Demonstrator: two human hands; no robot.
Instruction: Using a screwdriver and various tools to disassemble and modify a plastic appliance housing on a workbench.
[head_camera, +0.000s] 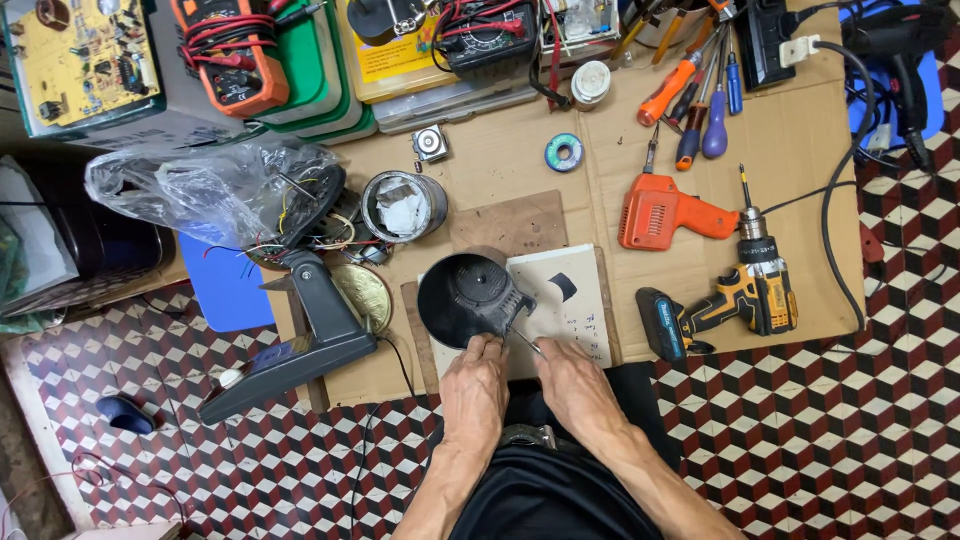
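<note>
Head cam, looking down at a cardboard-covered work area (500, 160) on a checkered tile floor (800, 420).

Left hand (476, 385) is at the near edge of the black motor housing (470, 298), a round dark cup-shaped shell, fingers touching its near rim and steadying it. Whether the hand is clamped on it or just resting, can't tell from this angle. Right hand (572, 385) is pinched narrow on a thin metal tool (525, 342) (prob. a small screwdriver or probe, too thin to say).

Key relation: the housing lies just far and slightly left of both hands. The tool's long axis runs from the right hand's fingers diagonally far-left, tip touching or nearly touching the housing's near-right side. Left hand is the nearer one to the housing; right reaches it only via the tool.

The housing sits on a white board (575, 300), which lies on a brown board (515, 222).

Around:
- Grey fan stand (300, 345) left of the housing.
- Metal can (404, 206) far-left, w/ a plastic bag (200, 190) beyond it.
- Orange soldering gun (665, 213) and yellow-black cordless drill (735, 300) to the right, well apart from the hands.
- Screwdrivers (695, 100) at the far right.
- Orange multimeter (230, 50) at the far left.
</note>
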